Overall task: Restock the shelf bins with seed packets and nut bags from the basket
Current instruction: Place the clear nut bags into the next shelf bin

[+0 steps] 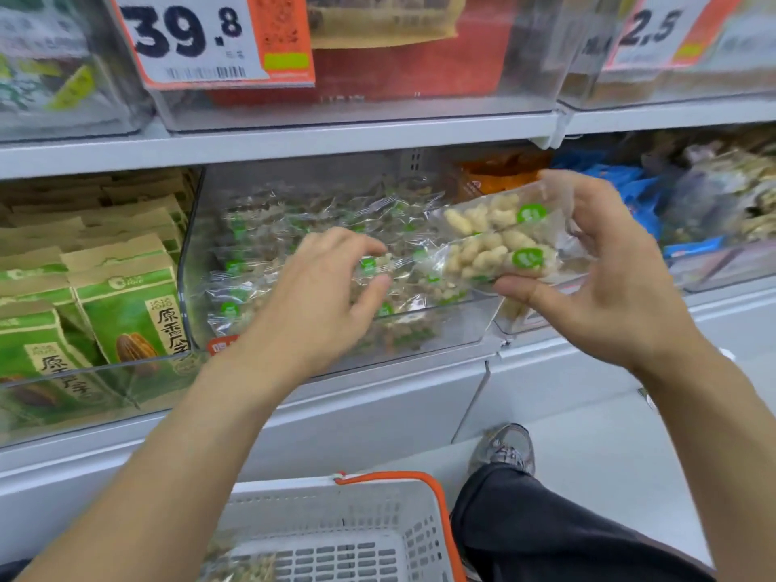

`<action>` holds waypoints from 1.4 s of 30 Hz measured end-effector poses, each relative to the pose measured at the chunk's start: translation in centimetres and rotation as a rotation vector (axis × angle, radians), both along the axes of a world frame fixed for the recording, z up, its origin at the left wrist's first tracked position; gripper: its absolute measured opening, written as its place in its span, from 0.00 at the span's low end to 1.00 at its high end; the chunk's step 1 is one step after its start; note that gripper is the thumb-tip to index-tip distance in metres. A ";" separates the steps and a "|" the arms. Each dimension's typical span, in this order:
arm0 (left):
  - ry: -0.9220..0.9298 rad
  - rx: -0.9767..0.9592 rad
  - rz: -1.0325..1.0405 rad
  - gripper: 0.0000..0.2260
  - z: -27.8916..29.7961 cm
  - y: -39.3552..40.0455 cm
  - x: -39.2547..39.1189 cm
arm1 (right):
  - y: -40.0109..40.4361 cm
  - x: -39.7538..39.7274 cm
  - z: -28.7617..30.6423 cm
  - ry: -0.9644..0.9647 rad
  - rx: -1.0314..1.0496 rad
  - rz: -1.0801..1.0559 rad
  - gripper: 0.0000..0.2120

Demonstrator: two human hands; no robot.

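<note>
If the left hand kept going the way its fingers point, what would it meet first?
Probably the clear nut bags piled in the middle bin; the left hand already pinches one, though depth is uncertain.

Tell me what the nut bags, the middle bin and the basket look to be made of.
Nut bags: thin clear glossy film, nuts visible through it.
Middle bin: rigid clear plastic, probably acrylic; contents show through.
Basket: matt grey moulded plastic lattice, with an orange rim.
</note>
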State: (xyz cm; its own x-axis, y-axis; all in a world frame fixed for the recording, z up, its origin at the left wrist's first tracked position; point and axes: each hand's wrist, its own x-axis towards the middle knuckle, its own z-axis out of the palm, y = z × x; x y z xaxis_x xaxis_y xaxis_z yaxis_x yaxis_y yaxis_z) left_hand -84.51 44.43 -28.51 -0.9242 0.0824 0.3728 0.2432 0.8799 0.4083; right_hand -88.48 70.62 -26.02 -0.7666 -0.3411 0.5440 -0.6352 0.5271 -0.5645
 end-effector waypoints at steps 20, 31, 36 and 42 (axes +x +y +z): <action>-0.136 -0.030 0.015 0.10 -2.5 0.7 -4.8 | -4.7 -5.4 3.9 -0.093 0.892 -0.014 0.36; -0.177 0.208 0.166 0.09 -2.9 0.5 -5.3 | -7.6 -7.1 3.8 -0.061 1.318 -0.018 0.35; -0.144 0.126 0.128 0.07 -2.9 0.4 -5.3 | -7.6 -7.6 2.8 -0.039 1.356 0.040 0.27; -0.119 0.082 0.080 0.05 -2.9 0.6 -4.9 | -7.1 -9.2 3.3 -0.294 1.281 0.112 0.39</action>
